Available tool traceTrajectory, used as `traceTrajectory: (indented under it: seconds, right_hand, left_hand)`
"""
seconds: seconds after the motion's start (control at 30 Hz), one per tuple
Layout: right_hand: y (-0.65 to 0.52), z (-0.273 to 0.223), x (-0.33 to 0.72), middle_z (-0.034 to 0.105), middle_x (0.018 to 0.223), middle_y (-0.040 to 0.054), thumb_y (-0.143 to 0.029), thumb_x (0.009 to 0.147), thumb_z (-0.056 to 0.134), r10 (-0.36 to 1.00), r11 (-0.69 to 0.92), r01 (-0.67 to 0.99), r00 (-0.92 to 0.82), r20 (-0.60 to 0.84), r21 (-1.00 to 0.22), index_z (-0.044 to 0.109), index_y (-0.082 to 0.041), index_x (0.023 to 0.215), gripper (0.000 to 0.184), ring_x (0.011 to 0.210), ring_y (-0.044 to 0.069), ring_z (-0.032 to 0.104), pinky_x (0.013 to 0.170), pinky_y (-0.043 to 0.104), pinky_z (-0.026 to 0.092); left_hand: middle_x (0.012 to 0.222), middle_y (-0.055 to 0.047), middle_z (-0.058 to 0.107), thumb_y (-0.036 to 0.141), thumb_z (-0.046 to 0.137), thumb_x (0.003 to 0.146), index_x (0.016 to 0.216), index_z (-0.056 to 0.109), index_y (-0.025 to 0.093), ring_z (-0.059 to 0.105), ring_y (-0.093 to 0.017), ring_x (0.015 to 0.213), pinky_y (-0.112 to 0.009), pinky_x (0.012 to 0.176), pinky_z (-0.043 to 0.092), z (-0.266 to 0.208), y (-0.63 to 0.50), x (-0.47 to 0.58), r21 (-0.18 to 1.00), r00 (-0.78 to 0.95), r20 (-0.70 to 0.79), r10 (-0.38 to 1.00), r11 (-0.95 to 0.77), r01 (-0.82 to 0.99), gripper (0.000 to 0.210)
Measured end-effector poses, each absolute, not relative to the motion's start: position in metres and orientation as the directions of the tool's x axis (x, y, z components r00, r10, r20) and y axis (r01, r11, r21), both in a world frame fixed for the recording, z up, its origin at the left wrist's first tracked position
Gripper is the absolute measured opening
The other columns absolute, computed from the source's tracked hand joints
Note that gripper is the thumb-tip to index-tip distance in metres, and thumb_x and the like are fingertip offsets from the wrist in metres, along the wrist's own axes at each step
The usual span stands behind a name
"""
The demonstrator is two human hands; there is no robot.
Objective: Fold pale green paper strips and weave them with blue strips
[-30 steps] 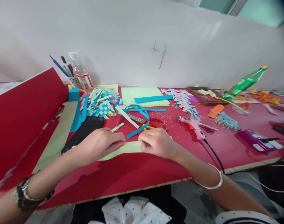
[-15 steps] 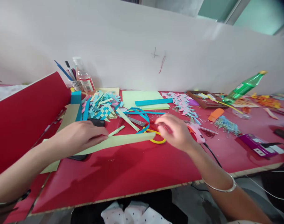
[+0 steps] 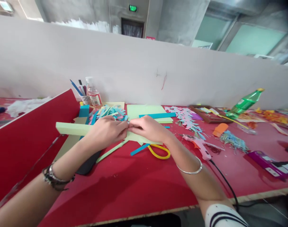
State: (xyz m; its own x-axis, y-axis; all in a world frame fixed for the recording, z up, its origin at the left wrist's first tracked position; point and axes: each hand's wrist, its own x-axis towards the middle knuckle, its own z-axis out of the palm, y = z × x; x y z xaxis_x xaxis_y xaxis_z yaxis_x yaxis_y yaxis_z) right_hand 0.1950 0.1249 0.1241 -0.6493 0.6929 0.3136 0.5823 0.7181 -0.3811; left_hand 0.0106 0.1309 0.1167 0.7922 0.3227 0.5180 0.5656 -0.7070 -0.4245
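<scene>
A pale green paper strip [image 3: 71, 128] is pinched at its middle by my left hand [image 3: 108, 130] and my right hand [image 3: 148, 128]. The two sets of fingertips meet above the table, hiding that part of the strip. One end sticks out to the left past my left hand, and pale paper also shows under my right hand. Just below the hands lie the yellow scissor handles [image 3: 160, 156], a blue paper strip [image 3: 139, 149] and a narrow green strip [image 3: 113, 150]. A pile of blue and green woven paper pieces [image 3: 111, 111] is partly covered behind my left hand.
To the right lie a pink glue gun [image 3: 198, 144] with its cord, a purple power strip [image 3: 268, 164] and a tilted green bottle [image 3: 245, 103]. A red upright panel [image 3: 37, 142] stands at left. Green paper sheets [image 3: 145, 109] and a clear bottle [image 3: 93, 93] are at the back.
My hands have come together at the strip, the right hand moving left onto it. The strip has been raised, and the view has tilted upward.
</scene>
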Motion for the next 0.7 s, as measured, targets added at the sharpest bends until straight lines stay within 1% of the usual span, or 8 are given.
traceTrajectory:
  seconds: [0.07, 0.17, 0.3, 0.4, 0.5, 0.57, 0.63, 0.7]
  right_hand:
    - [0.13, 0.128, 0.193, 0.036, 0.053, -0.005, -0.026, 0.084, 0.045, 0.682, 0.723, 0.544, -0.661, 0.313, -0.427, 0.047, -0.015, 0.063, 0.023, 0.051, 0.006, 0.033, 0.053, 0.021, 0.024]
    - [0.136, 0.127, 0.191, 0.035, 0.053, -0.0056, -0.026, 0.084, 0.045, 0.668, 0.723, 0.5, -0.682, 0.298, -0.477, 0.047, -0.016, 0.065, 0.022, 0.051, 0.006, 0.031, 0.054, 0.021, 0.024]
    - [0.142, 0.124, 0.196, 0.036, 0.054, -0.0055, -0.027, 0.083, 0.046, 0.668, 0.715, 0.484, -0.687, 0.287, -0.505, 0.049, -0.016, 0.067, 0.021, 0.051, 0.006, 0.031, 0.054, 0.021, 0.025]
    - [0.145, 0.126, 0.207, 0.038, 0.055, -0.0052, -0.028, 0.083, 0.045, 0.684, 0.699, 0.5, -0.675, 0.275, -0.511, 0.05, -0.016, 0.067, 0.02, 0.051, 0.006, 0.032, 0.053, 0.021, 0.026]
    - [0.147, 0.13, 0.218, 0.038, 0.054, -0.0052, -0.028, 0.083, 0.045, 0.696, 0.687, 0.522, -0.674, 0.249, -0.506, 0.049, -0.017, 0.066, 0.021, 0.05, 0.006, 0.032, 0.052, 0.021, 0.026]
    - [0.147, 0.133, 0.225, 0.038, 0.053, -0.0054, -0.028, 0.083, 0.045, 0.695, 0.687, 0.531, -0.681, 0.233, -0.496, 0.049, -0.017, 0.065, 0.022, 0.049, 0.006, 0.031, 0.051, 0.021, 0.026]
    - [0.147, 0.137, 0.233, 0.037, 0.052, -0.0056, -0.028, 0.082, 0.046, 0.696, 0.689, 0.547, -0.684, 0.221, -0.476, 0.05, -0.017, 0.064, 0.022, 0.049, 0.006, 0.031, 0.05, 0.021, 0.026]
    - [0.145, 0.141, 0.242, 0.039, 0.053, -0.0053, -0.028, 0.082, 0.047, 0.718, 0.676, 0.582, -0.657, 0.228, -0.452, 0.05, -0.017, 0.063, 0.022, 0.049, 0.006, 0.032, 0.05, 0.021, 0.027]
  left_hand:
    - [0.042, 0.004, 0.049, 0.016, 0.038, 0.081, 0.056, 0.05, 0.017, 0.042, -0.01, 0.04, -0.024, 0.055, 0.037, 0.115, 0.137, 0.011, -0.496, 0.783, 0.575, 0.238, -0.66, 0.565, 0.027]
    - [0.039, 0.006, 0.045, 0.013, 0.039, 0.079, 0.055, 0.048, 0.018, 0.041, -0.009, 0.039, -0.022, 0.055, 0.037, 0.11, 0.147, 0.007, -0.571, 0.794, 0.595, 0.126, -0.629, 0.528, 0.026]
    - [0.04, 0.006, 0.044, 0.011, 0.04, 0.078, 0.057, 0.049, 0.019, 0.04, -0.009, 0.04, -0.022, 0.055, 0.036, 0.104, 0.155, -0.012, -0.604, 0.801, 0.59, 0.101, -0.604, 0.521, 0.024]
    - [0.042, 0.006, 0.046, 0.012, 0.04, 0.078, 0.058, 0.049, 0.02, 0.039, -0.009, 0.04, -0.023, 0.058, 0.036, 0.099, 0.157, -0.035, -0.537, 0.793, 0.564, 0.23, -0.627, 0.564, 0.024]
    - [0.043, 0.005, 0.044, 0.019, 0.04, 0.08, 0.057, 0.049, 0.022, 0.039, -0.01, 0.042, -0.025, 0.06, 0.036, 0.094, 0.157, -0.064, -0.338, 0.71, 0.538, 0.454, -0.655, 0.676, 0.024]
    - [0.043, 0.004, 0.044, 0.024, 0.041, 0.08, 0.057, 0.05, 0.022, 0.04, -0.011, 0.044, -0.026, 0.063, 0.036, 0.093, 0.156, -0.086, -0.253, 0.648, 0.515, 0.561, -0.622, 0.741, 0.024]
    - [0.047, 0.004, 0.048, 0.028, 0.042, 0.079, 0.06, 0.051, 0.022, 0.042, -0.011, 0.048, -0.027, 0.064, 0.037, 0.096, 0.156, -0.108, -0.212, 0.62, 0.492, 0.611, -0.607, 0.766, 0.022]
    - [0.053, 0.004, 0.052, 0.029, 0.042, 0.078, 0.061, 0.052, 0.02, 0.045, -0.01, 0.052, -0.025, 0.058, 0.034, 0.105, 0.155, -0.126, -0.157, 0.534, 0.496, 0.685, -0.534, 0.831, 0.022]
